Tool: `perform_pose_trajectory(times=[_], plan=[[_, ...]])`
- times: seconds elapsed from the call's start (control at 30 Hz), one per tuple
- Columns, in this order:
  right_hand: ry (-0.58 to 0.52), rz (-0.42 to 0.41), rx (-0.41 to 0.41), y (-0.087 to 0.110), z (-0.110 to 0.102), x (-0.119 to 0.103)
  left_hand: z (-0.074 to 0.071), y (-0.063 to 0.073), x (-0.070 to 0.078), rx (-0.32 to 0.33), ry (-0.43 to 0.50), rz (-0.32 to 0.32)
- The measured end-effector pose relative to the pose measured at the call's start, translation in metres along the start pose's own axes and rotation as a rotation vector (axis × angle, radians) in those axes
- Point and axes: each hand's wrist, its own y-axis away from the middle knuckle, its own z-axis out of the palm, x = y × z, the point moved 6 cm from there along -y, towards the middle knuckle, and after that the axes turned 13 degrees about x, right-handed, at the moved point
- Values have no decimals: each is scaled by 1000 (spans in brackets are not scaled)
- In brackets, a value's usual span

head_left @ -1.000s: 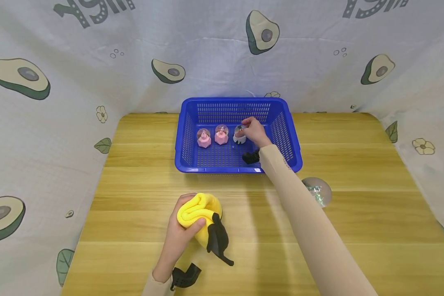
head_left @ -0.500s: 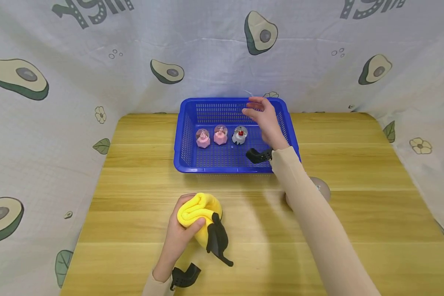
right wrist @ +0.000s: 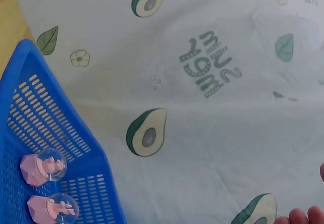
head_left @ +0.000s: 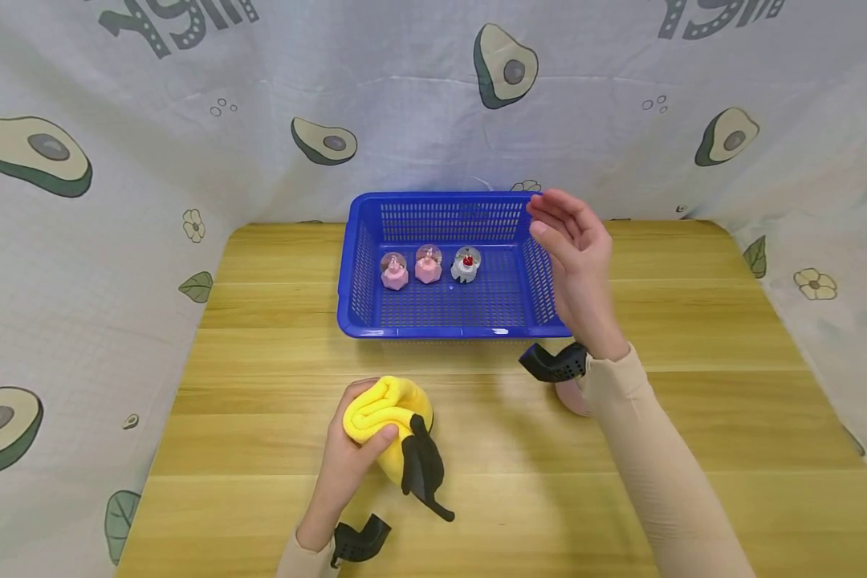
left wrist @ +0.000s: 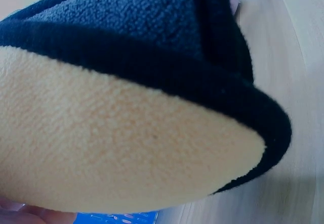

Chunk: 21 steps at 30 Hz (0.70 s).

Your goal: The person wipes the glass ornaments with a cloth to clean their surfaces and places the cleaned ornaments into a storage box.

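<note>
My left hand [head_left: 350, 453] grips a folded yellow cloth [head_left: 393, 401] with dark grey-black edging, above the table's front left. Up close in the left wrist view the fleecy cloth [left wrist: 126, 133] looks cream with a black border. My right hand [head_left: 578, 265] is raised over the right end of the blue basket [head_left: 455, 331], holding nothing, fingers loosely extended. Inside the basket two snow globes with pink bases, the left one [head_left: 394, 273] and the middle one [head_left: 429, 265], stand in a row with a white-based snow globe [head_left: 466, 266] containing something red.
A round pinkish base [head_left: 572, 397] shows on the wooden table [head_left: 260, 361], mostly hidden behind my right wrist. A black wrist mount [head_left: 552, 363] sticks out from the right wrist. The avocado-print curtain [head_left: 405, 96] hangs behind and beside the table.
My right hand has let go of the white-based snow globe, lifted out of the basket and moved right, its arm now covering the clear globe on the table. The left hand stays put.
</note>
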Motion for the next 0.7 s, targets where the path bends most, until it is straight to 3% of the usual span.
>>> perform_pose_trajectory(times=[0.3, 0.47, 0.7], plan=[[-10, -123, 87, 32, -40, -34, -1, -2, 0, -4, -1, 11], [-88, -106, 137, 50, -69, -42, -3, -2, -2, 2, -6, -4], [-9, -90, 204, 71, -105, -41, -3, -3, -1, -5, 4, 16]])
